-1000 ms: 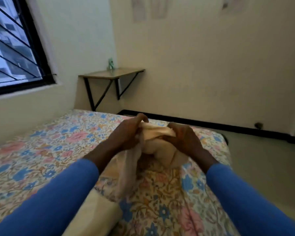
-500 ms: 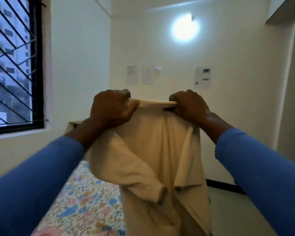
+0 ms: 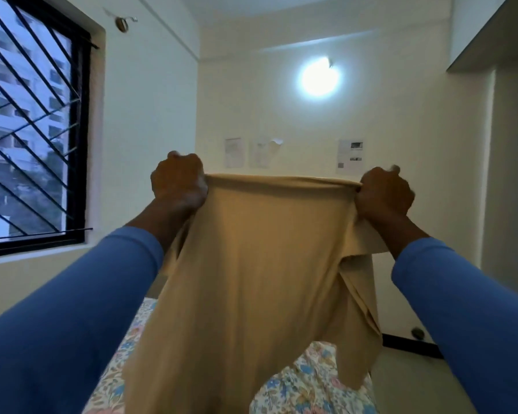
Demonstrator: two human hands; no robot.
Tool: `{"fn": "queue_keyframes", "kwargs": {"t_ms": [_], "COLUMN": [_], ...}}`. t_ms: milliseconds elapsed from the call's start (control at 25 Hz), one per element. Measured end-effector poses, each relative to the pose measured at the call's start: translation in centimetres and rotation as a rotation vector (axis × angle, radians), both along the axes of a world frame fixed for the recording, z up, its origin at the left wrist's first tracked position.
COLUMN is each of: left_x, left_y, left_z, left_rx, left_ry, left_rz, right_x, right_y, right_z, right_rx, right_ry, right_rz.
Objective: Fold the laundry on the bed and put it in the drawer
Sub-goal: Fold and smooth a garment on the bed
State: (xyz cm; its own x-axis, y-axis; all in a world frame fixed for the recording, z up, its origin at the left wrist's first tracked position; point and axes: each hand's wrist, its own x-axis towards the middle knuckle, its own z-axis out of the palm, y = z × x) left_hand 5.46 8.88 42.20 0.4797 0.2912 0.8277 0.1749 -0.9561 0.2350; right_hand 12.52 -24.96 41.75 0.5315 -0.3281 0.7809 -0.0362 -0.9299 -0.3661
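Note:
A beige garment (image 3: 251, 279) hangs in the air in front of me, stretched wide along its top edge. My left hand (image 3: 178, 182) grips the top left corner and my right hand (image 3: 383, 194) grips the top right corner, both fists curled round the fabric. The cloth drapes down over the bed (image 3: 305, 389), whose floral sheet shows below it. A fold of fabric hangs loose under my right wrist. No drawer is in view.
A barred window (image 3: 33, 130) fills the left wall. A lit wall lamp (image 3: 319, 77) and several papers (image 3: 234, 152) are on the far wall. Bare floor (image 3: 401, 380) lies right of the bed.
I lifted the garment off the bed to chest height, then spread my hands apart, so the bunched top edge is now stretched wide. The view has tilted up.

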Motion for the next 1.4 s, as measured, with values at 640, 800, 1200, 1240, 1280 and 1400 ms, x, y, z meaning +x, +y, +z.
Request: {"fn": "queue_keyframes", "kwargs": {"t_ms": [640,800,1200,1240,1280,1400], "left_x": [-1.4,6.5,38.4,40.6,42.7,47.0], "left_y": [0.2,-1.0,-6.1,-6.0,-6.0,-6.2], "left_z": [1.4,-1.1,-44.1,-48.0,-51.6,-58.6], "left_rx": [-0.539,-0.47,-0.552,-0.579,-0.619,-0.511], "left_ry": [-1.318,-0.979,0.175,0.268,0.349,0.461], "left_rz": [-0.479,-0.31,-0.203,-0.225,-0.213,0.025], "right_x": [-4.2,2.6,32.1,34.4,36.6,42.0], "right_y": [4.7,2.1,-6.0,-6.7,-7.4,-8.6], "right_z": [0.8,-2.6,-48.5,-52.3,-55.5,-60.2], "right_rx": [0.877,0.791,0.641,0.626,0.579,0.344], "right_ry": [-1.29,-1.026,0.114,0.232,0.326,0.389], "right_rz": [0.224,0.048,0.054,0.057,0.039,-0.073]}}
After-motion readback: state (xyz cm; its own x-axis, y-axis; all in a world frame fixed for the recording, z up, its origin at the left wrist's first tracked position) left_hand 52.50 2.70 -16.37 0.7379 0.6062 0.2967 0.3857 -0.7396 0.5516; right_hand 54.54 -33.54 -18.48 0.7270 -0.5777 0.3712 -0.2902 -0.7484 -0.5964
